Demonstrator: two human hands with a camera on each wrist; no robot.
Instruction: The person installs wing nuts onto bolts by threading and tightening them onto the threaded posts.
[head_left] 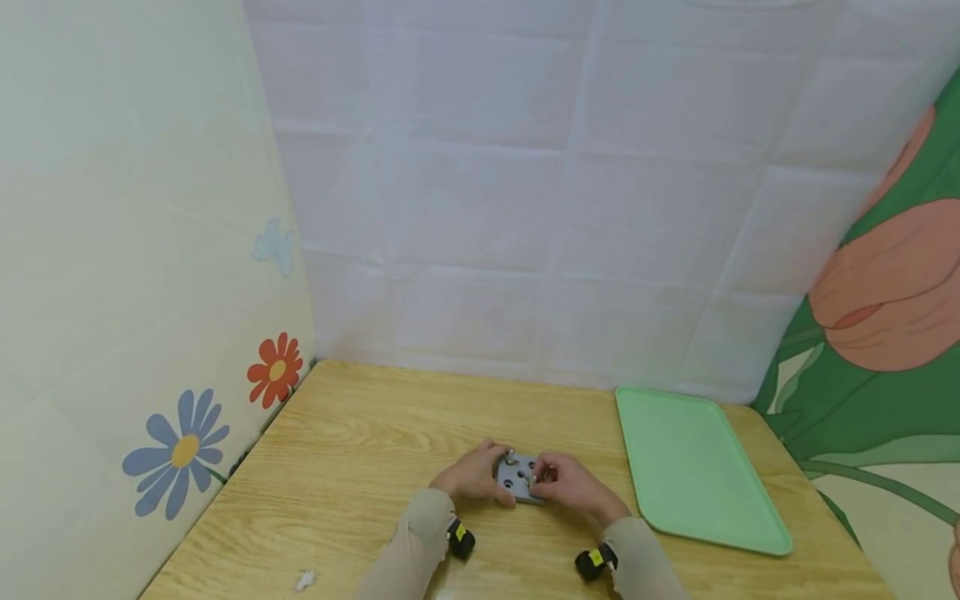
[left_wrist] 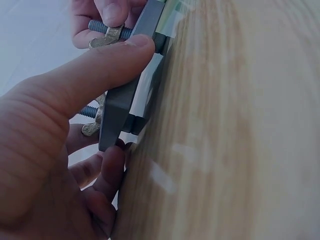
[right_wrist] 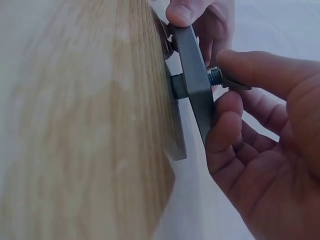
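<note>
A grey metal-looking plate (head_left: 517,467) with several holes is held just above the wooden table. My left hand (head_left: 476,475) grips its left side, thumb on the near edge and fingers around the far side. Two bolts pass through the plate, heads on the underside. One brassy wing nut (left_wrist: 91,129) sits on the bolt by my left fingers. On the other bolt (right_wrist: 178,86), my right hand (head_left: 576,487) pinches a second wing nut (left_wrist: 114,35) between thumb and finger; its other fingers are curled against the plate's edge.
A light green tray (head_left: 697,467) lies on the table (head_left: 390,417) to the right. A small whitish piece (head_left: 305,580) lies near the front left. White cloth hangs behind the table; printed panels flank it.
</note>
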